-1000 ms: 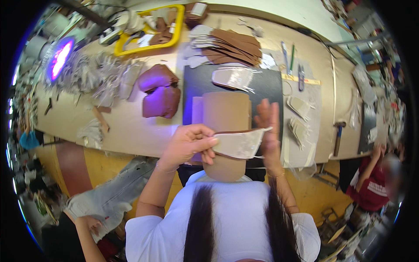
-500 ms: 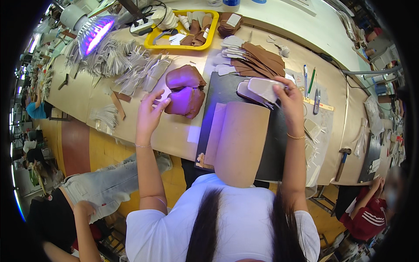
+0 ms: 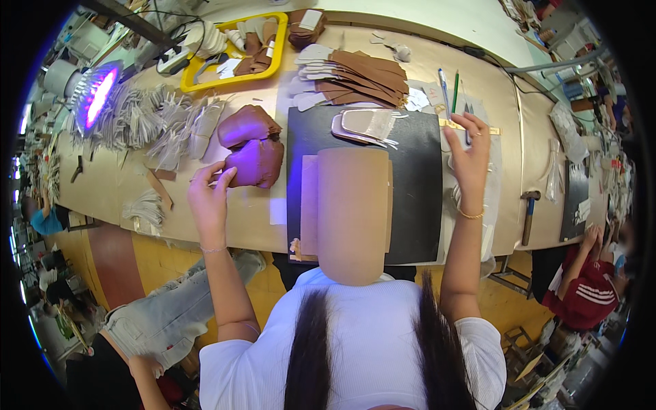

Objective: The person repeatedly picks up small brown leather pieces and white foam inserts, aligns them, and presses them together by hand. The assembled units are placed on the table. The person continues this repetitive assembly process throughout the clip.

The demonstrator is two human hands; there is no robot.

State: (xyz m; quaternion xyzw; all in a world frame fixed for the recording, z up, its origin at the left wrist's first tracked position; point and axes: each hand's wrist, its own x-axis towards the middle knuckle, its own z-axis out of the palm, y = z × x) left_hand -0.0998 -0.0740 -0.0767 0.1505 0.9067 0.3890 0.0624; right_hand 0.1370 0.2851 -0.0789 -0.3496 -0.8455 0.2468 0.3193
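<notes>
My left hand (image 3: 210, 188) is at the lower left edge of two stacks of brown leather pieces (image 3: 254, 164), its fingers bent but apart. Whether its fingertips touch the lower stack I cannot tell. My right hand (image 3: 471, 152) hangs empty over the ruler (image 3: 497, 130), thumb and fingers apart. Between my hands, a tan curved block (image 3: 352, 212) stands on a black board (image 3: 417, 225). A small pile of light, rounded flat pieces (image 3: 369, 126) with pale strips at its right end lies on the board behind the block.
Fanned brown leather strips (image 3: 369, 75) lie behind the board. A yellow tray (image 3: 279, 51) of pieces stands back left, near a lit lamp (image 3: 96, 99) and bundles of pale strips (image 3: 147, 123). A pen (image 3: 443, 87), a green pencil (image 3: 456, 89) and a hammer (image 3: 528, 215) lie to the right.
My right hand has let go of the light flat pieces, which now lie on the board, and has moved right. My left hand has come down to the lower leather stack's edge. The view has turned.
</notes>
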